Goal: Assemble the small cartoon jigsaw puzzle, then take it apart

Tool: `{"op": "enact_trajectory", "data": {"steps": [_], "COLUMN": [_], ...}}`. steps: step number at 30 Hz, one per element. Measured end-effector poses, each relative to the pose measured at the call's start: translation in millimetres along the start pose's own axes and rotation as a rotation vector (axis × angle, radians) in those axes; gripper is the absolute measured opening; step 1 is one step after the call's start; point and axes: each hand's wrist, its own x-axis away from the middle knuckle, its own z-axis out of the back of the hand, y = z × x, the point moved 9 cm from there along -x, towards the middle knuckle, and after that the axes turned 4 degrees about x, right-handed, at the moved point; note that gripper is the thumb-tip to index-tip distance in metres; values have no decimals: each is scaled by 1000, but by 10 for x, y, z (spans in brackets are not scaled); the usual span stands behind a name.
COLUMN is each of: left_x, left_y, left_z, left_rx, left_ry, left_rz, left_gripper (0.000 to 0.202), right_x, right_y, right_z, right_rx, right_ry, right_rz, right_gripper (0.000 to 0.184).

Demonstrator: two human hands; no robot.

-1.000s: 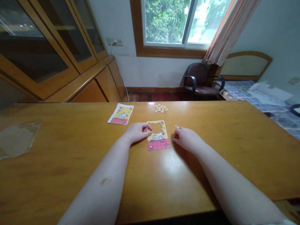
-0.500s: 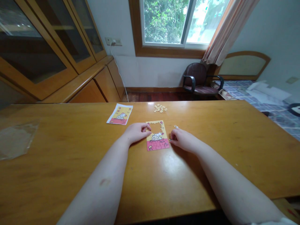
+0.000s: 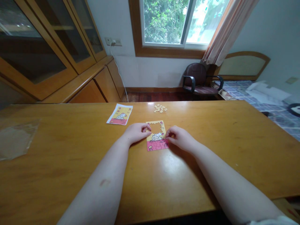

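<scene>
Forearms came in from the bottom edge; a pale sleeve was cut off at lower right. Jigsaw puzzle (image 3: 157, 145) lay flat on the table (image 3: 145, 184), between the two hands, long axis pointing away from the person, slightly tilted. Left hand (image 3: 137, 132) was at its left edge, fingers curled, small gap between thumb and index. Right hand (image 3: 181, 137) was at the right edge, fingertips drawn close together over the border; couldn't tell if a piece was pinched there. Unfilled gap sat in the puzzle's far half, ahead of both hands, left fingertips nearer to it. Left fingers hid part of the left border, right fingers part of the right. Small loose piece (image 3: 175, 126) beyond the right hand, mostly hidden. Farther: printed picture sheet (image 3: 120, 115) to the left, pile of loose pieces (image 3: 160, 108) beyond the puzzle, individual shapes too small to make out.
</scene>
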Motion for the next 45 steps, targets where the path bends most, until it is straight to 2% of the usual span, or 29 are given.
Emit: {"op": "enact_trajectory", "data": {"steps": [5, 10, 16, 25, 31, 36, 45], "left_x": [-2, 1, -2, -17, -15, -11, -10], "left_y": [-7, 0, -3, -16, -1, 6, 6], "left_z": [-9, -9, -7, -19, -16, -7, -4], "left_rx": [4, 7, 5, -17, -22, -23, -25], "left_ry": [-3, -6, -3, -9, -6, -3, 2], "left_rz": [4, 2, 0, 4, -5, -1, 4], "left_gripper": [27, 27, 28, 29, 29, 28, 29], "right_x": [-38, -43, 11, 24, 33, 15, 36], "right_y": [17, -71, -239, -271, -332, -278, -272], "right_z": [-136, -53, -72, -164, -218, -176, -266], "right_rx": [13, 150, 259, 273, 293, 307, 345], "right_ry": [-4, 89, -19, -73, -80, -43, -89], "right_rz": [20, 169, 317, 314, 321, 288, 269], "right_gripper": [7, 15, 17, 21, 31, 29, 38]}}
